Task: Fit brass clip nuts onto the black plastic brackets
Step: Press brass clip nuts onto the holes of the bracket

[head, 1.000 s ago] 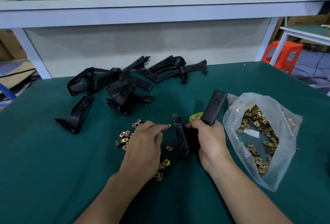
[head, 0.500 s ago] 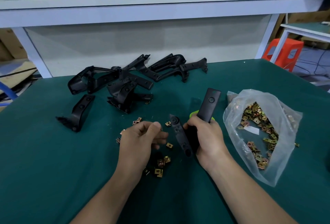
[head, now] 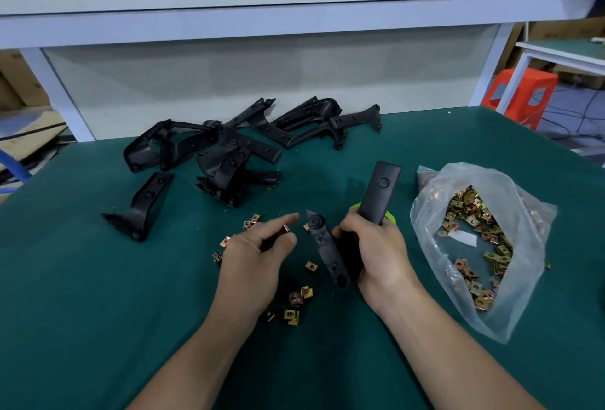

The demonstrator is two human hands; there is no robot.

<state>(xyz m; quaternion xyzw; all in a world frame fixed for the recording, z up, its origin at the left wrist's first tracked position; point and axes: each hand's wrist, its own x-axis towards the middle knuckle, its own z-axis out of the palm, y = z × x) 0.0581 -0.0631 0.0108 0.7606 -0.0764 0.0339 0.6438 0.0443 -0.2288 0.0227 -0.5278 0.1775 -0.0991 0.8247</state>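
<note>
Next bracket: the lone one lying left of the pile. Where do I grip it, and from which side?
Grip the lone bracket by its flat strap, mid-length, pinching across the two long edges. Come from above and the left: the strap slopes up off the green mat, nothing touches it, and its ragged foot at the near end likely gives no clean hold.

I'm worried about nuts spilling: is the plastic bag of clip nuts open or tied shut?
Open: the plastic bag lies on its side with its mouth gaping, brass clip nuts showing inside.
</note>
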